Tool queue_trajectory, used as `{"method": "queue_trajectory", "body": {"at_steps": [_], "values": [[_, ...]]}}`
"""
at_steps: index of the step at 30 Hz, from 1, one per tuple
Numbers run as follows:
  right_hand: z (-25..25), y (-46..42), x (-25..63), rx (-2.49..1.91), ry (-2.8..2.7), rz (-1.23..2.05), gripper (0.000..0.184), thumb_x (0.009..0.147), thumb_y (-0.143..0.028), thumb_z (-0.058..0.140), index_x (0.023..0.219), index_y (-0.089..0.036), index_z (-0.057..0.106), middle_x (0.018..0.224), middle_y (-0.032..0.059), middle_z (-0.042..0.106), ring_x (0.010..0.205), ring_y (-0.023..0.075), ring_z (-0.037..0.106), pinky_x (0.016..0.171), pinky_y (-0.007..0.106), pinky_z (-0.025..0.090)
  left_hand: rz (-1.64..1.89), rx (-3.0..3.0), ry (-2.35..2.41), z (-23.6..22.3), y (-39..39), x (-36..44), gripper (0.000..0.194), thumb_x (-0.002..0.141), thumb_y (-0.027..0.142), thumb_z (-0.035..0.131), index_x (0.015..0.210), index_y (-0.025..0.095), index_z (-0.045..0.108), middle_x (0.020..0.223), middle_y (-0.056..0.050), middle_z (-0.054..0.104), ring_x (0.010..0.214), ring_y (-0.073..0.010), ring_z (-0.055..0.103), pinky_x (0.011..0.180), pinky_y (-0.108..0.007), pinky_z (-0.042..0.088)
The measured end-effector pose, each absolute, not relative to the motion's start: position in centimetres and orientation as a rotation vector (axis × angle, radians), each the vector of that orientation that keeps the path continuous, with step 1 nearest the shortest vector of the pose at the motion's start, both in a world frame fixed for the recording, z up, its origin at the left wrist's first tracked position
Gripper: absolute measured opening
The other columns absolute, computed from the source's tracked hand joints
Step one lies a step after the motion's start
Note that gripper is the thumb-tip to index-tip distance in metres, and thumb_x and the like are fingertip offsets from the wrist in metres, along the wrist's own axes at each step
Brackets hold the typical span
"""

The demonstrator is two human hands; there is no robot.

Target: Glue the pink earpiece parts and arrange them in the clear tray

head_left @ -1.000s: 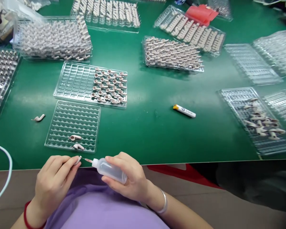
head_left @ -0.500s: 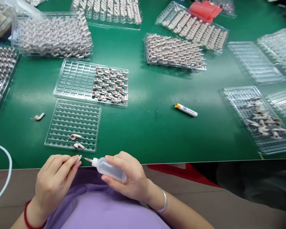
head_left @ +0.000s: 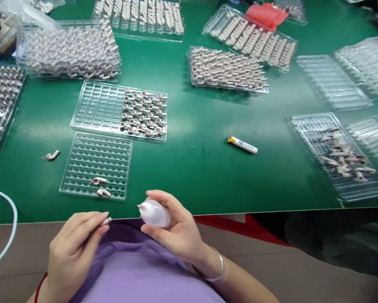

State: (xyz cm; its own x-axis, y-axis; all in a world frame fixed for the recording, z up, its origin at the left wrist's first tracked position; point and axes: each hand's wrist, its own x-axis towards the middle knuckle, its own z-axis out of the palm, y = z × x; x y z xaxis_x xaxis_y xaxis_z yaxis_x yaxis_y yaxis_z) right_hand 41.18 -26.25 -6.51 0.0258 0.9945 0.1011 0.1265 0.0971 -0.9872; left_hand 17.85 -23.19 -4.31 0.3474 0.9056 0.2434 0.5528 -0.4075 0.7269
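Pinched between thumb and fingertips of my left hand (head_left: 78, 248) is a small beige earbud housing (head_left: 106, 221), mostly covered by the fingers. My right hand (head_left: 179, 231) is wrapped round a translucent squeeze bottle (head_left: 157, 213) with a white cap and a thin nozzle facing up and left. Bottle and housing are apart. Just beyond my left hand lies a clear grid tray (head_left: 96, 158), with two earbud housings near its front edge, one being this upper housing (head_left: 99, 180). Another loose housing (head_left: 52, 155) lies on the table left of the tray.
Behind the grid tray, a clear tray (head_left: 97, 105) is partly filled with housings. Stacked full trays (head_left: 69, 50) stand back left. A white lighter-shaped object (head_left: 243, 144) with a yellow end lies mid-table. At right, a tray (head_left: 308, 134) holds jumbled housings. A white cable (head_left: 14, 219) loops at left.
My right hand has drawn the bottle back to the right, turning its nozzle more toward me and away from the housing. My left hand has lowered slightly, still pinching the earbud housing.
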Motion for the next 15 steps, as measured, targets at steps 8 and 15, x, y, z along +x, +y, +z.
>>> {"method": "queue_trajectory", "body": {"at_steps": [8, 15], "values": [[-7.7, -27.1, 38.5, -1.141, -1.673, 0.575, 0.034, 0.081, -0.015, 0.064, 0.111, -0.022, 0.050, 0.088, 0.0054, 0.060, 0.076, 0.0177, 0.058, 0.064, 0.031, 0.053, 0.496, 0.742, 1.346, -5.1, -25.7, 19.9, 0.034, 0.068, 0.049, 0.078, 0.084, 0.018, 0.079, 0.078, -0.007, 0.077, 0.070, -0.0186, 0.069, 0.062, -0.023, 0.055], [-8.9, -27.2, 38.1, -1.152, -1.785, 0.346, 0.024, 0.084, -0.011, 0.054, 0.106, -0.021, 0.049, 0.083, 0.0048, 0.059, 0.070, 0.0171, 0.055, 0.063, 0.032, 0.045, 0.472, 0.379, 1.311, -6.3, -25.6, 20.9, 0.038, 0.057, 0.049, 0.086, 0.070, 0.015, 0.076, 0.065, -0.003, 0.068, 0.052, -0.0078, 0.050, 0.056, -0.020, 0.046]]}}
